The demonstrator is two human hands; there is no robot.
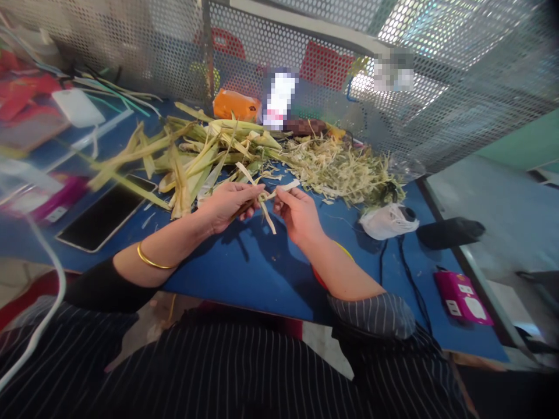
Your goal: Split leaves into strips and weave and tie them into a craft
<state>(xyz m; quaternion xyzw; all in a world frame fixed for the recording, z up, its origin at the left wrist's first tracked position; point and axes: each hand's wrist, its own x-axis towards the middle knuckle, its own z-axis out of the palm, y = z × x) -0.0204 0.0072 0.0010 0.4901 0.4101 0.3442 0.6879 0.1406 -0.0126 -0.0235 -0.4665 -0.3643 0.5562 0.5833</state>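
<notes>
Above the blue table, both hands pinch pale, flat strips of dried plant leaf [268,217] that cross one another between my fingertips. My left hand [230,203] is closed on the crossing strips, one end sticking up past its fingers. My right hand [297,210] grips the end of another pale leaf strip [290,185] between thumb and forefinger. Just behind the hands lies a pile of long, yellow-green dried leaves [198,154]. To its right spreads a heap of thin shredded fibres [345,169]. The strips inside my left palm are partly hidden.
A black-screened phone [107,214] lies left on the blue table [262,279]. An orange packet [236,105] stands at the back, before a perforated metal screen [174,52]. At right are a thread cone in white plastic [388,221], a dark cylinder [450,233] and a magenta box [463,297].
</notes>
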